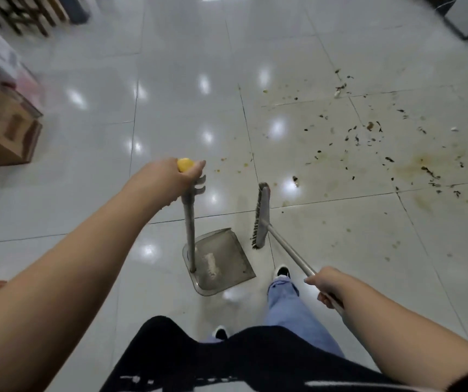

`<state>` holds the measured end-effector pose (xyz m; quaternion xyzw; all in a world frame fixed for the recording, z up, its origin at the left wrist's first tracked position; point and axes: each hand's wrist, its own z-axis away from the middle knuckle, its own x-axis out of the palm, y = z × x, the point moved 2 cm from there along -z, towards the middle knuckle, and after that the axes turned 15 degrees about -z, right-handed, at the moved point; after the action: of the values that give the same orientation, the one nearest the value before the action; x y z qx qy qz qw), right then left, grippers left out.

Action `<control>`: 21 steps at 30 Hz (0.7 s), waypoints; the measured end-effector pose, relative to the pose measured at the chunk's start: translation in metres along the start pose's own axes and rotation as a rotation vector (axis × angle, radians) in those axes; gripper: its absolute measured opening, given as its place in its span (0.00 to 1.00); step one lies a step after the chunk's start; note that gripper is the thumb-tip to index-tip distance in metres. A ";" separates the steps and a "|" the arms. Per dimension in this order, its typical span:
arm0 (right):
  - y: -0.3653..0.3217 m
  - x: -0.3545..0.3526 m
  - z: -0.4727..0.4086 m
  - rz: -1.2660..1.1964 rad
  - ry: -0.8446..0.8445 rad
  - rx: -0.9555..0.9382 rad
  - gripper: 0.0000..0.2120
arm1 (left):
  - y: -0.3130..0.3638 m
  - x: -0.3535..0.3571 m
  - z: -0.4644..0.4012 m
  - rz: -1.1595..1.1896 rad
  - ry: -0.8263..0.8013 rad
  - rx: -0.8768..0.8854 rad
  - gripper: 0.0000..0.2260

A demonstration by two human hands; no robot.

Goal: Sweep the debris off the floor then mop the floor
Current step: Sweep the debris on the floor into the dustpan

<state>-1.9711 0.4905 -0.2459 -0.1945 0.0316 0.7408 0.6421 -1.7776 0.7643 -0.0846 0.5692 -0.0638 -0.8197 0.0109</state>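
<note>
Scattered dark, leaf-like debris (368, 137) and a yellowish-brown stain (422, 162) lie on the glossy pale grey tiled floor (170, 80), ahead and to the right of the person. None of it appears gathered; sweeping is judged barely begun, and mopping is entirely outstanding. No mop is visible.

The grey long-handled broom with dark stiff bristles (261, 219) stands just beside the debris field's near edge, its head on edge, short of the main scatter. The right hand (326, 287) is curled round its thin metal shaft.

The grey upright dustpan with a flat, smooth tray (221, 258) sits just left of the broom head, its tray holding only faint pale residue. The left hand (176, 176) grips the yellow knob (185, 164) topping its handle.

Brown cardboard boxes (4, 128) stand well apart at the left.
</note>
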 end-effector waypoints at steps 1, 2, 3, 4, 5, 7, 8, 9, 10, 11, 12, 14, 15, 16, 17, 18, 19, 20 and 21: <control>-0.012 -0.005 -0.010 0.004 -0.036 -0.005 0.14 | 0.007 0.004 -0.009 -0.017 -0.006 -0.009 0.23; -0.025 -0.010 -0.021 -0.008 -0.084 -0.004 0.14 | 0.013 0.008 -0.019 -0.030 -0.002 -0.020 0.22; -0.039 -0.015 -0.033 -0.037 -0.139 0.005 0.13 | 0.018 0.010 -0.030 -0.037 0.013 -0.038 0.22; -0.051 -0.020 -0.044 -0.078 -0.195 0.036 0.11 | 0.021 0.009 -0.040 -0.041 0.033 -0.070 0.22; -0.062 -0.024 -0.054 -0.104 -0.245 0.079 0.10 | 0.025 0.007 -0.050 -0.048 0.040 -0.108 0.22; -0.082 -0.034 -0.073 -0.058 -0.336 0.154 0.10 | 0.034 0.001 -0.069 -0.080 0.017 -0.164 0.23; -0.093 -0.038 -0.081 -0.023 -0.371 0.183 0.11 | 0.040 -0.001 -0.079 -0.094 0.000 -0.184 0.23; -0.104 -0.043 -0.089 0.009 -0.399 0.198 0.13 | 0.047 -0.003 -0.089 -0.102 -0.011 -0.203 0.23; -0.114 -0.047 -0.097 0.040 -0.420 0.199 0.14 | 0.054 -0.003 -0.098 -0.103 -0.014 -0.219 0.23; -0.123 -0.049 -0.104 0.078 -0.440 0.189 0.15 | 0.062 -0.003 -0.105 -0.104 -0.015 -0.231 0.23; -0.129 -0.051 -0.109 0.117 -0.459 0.183 0.14 | 0.070 -0.001 -0.109 -0.110 -0.017 -0.238 0.23; -0.133 -0.052 -0.116 0.159 -0.465 0.184 0.10 | 0.081 0.006 -0.113 -0.115 -0.031 -0.250 0.22; -0.133 -0.053 -0.122 0.162 -0.459 0.179 0.08 | 0.082 0.008 -0.114 -0.108 -0.035 -0.263 0.22; -0.133 -0.054 -0.127 0.168 -0.444 0.165 0.06 | 0.081 0.010 -0.115 -0.100 -0.034 -0.282 0.22; -0.135 -0.056 -0.129 0.181 -0.423 0.159 0.06 | 0.079 0.009 -0.114 -0.098 -0.031 -0.305 0.22; -0.136 -0.058 -0.129 0.198 -0.414 0.179 0.07 | 0.076 0.009 -0.114 -0.103 -0.025 -0.324 0.22; -0.137 -0.063 -0.127 0.215 -0.430 0.229 0.08 | 0.074 0.007 -0.114 -0.117 -0.021 -0.335 0.22; -0.137 -0.068 -0.122 0.225 -0.471 0.305 0.10 | 0.072 0.005 -0.114 -0.131 -0.019 -0.338 0.22; -0.137 -0.076 -0.118 0.216 -0.523 0.381 0.14 | 0.071 0.004 -0.114 -0.138 -0.016 -0.338 0.22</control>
<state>-1.8023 0.4077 -0.3016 0.1298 0.0243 0.8102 0.5710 -1.6759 0.6833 -0.1191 0.5557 0.1140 -0.8221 0.0494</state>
